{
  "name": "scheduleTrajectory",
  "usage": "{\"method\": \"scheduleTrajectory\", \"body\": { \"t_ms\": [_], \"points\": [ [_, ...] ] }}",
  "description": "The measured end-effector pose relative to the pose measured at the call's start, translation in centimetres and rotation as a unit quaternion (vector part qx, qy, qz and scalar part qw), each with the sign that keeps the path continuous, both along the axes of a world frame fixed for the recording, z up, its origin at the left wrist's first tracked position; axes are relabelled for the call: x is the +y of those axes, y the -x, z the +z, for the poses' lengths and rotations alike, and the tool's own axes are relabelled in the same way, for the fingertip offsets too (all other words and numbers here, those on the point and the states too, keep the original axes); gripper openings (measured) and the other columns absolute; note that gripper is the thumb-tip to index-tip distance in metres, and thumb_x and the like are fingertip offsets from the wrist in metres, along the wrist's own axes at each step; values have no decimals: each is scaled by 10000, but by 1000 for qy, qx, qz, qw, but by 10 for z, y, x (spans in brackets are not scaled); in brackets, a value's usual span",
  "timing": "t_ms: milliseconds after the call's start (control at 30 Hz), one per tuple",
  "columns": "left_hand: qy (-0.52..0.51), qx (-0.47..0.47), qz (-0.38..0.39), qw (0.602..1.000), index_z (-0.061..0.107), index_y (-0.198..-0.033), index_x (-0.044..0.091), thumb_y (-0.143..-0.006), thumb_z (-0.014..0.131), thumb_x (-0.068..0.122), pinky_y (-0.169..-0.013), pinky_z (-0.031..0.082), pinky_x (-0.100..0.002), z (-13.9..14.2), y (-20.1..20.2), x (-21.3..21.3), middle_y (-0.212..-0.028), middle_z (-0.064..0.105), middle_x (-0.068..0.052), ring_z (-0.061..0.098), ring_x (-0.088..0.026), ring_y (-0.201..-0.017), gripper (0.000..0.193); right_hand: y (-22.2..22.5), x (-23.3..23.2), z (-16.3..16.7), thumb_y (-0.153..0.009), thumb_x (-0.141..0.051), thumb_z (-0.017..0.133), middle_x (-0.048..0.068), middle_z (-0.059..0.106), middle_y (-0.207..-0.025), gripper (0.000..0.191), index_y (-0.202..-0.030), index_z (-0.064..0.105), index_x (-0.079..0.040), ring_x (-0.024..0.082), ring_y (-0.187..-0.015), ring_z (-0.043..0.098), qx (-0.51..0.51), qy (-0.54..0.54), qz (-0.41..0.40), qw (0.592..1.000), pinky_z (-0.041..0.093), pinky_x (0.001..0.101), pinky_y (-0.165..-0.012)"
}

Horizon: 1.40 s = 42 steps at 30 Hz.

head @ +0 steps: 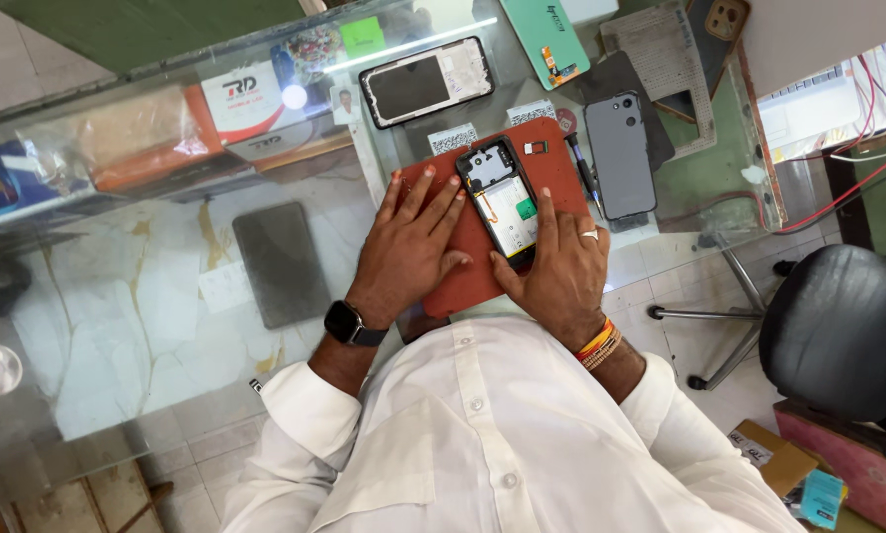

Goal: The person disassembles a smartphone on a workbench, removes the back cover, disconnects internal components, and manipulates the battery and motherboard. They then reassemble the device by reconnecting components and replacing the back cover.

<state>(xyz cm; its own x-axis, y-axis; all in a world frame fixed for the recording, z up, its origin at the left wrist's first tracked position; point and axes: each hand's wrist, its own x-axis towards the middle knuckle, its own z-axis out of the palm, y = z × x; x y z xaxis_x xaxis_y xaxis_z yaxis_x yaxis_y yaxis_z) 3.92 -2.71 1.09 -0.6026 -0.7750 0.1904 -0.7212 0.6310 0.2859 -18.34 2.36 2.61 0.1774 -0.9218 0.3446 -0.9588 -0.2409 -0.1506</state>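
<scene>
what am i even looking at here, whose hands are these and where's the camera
The camera sits on a person's head and looks straight down, so the white shirt at the bottom is their own chest. No machine here, just two bare hands.

The left hand, with a black watch on its wrist, lies flat on a red work mat on a glass counter. The right hand, wearing a ring and wrist threads, presses on the lower end of an opened phone with its back off, so the inner parts show. Neither hand grips anything.

Around it: a grey phone back cover, a phone screen frame, a green cover, a dark pen-like tool and a black chair at the right.
</scene>
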Motion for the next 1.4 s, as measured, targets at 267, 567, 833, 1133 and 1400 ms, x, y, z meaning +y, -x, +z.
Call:
{"method": "scheduleTrajectory", "body": {
  "t_ms": [267,567,833,1133,1400],
  "points": [
    [10,-3,8,1000,522,-1491,22,-904,656,549,-1276,178,-556,-7,-4,3,-1580,471,-101,312,-296,-1528,801,-1,4,1,-827,-503,831,198,613,-1155,980,-1490,451,111,308,-970,585,-34,-60,-7,998,450,469,-840],
    [-36,125,38,991,397,-1539,5,-841,815,344,-1269,235,-520,-1,4,-2,-1583,419,-206,335,-369,-1506,881,-2,11,-3,-770,-469,893,250,543,-1261,1059,-1537,390,60,385,-1078,564,-75,-28,-17,997,471,507,-898],
    [-70,221,34,972,319,-1588,64,-822,837,139,-1265,302,-504,-7,9,-32,-1542,493,-160,442,-360,-1450,928,2,17,-7,-864,-236,894,203,578,-1170,814,-1488,441,25,326,-959,593,-129,41,93,986,505,449,-791],
    [-57,278,40,958,503,-1493,123,-879,777,23,-1186,441,-449,-10,6,-31,-1390,620,-140,561,-359,-1331,679,2,10,3,-922,-52,836,131,634,-1084,568,-1393,519,-24,277,-912,666,-202,80,281,935,572,427,-812],
    [-58,291,72,952,600,-1368,55,-859,760,7,-1138,473,-439,-4,-10,-24,-1326,666,-127,589,-340,-1312,535,1,5,10,-893,-148,835,169,652,-1147,556,-1346,547,-6,327,-1018,699,-268,8,349,898,604,422,-845]
  ]
}}
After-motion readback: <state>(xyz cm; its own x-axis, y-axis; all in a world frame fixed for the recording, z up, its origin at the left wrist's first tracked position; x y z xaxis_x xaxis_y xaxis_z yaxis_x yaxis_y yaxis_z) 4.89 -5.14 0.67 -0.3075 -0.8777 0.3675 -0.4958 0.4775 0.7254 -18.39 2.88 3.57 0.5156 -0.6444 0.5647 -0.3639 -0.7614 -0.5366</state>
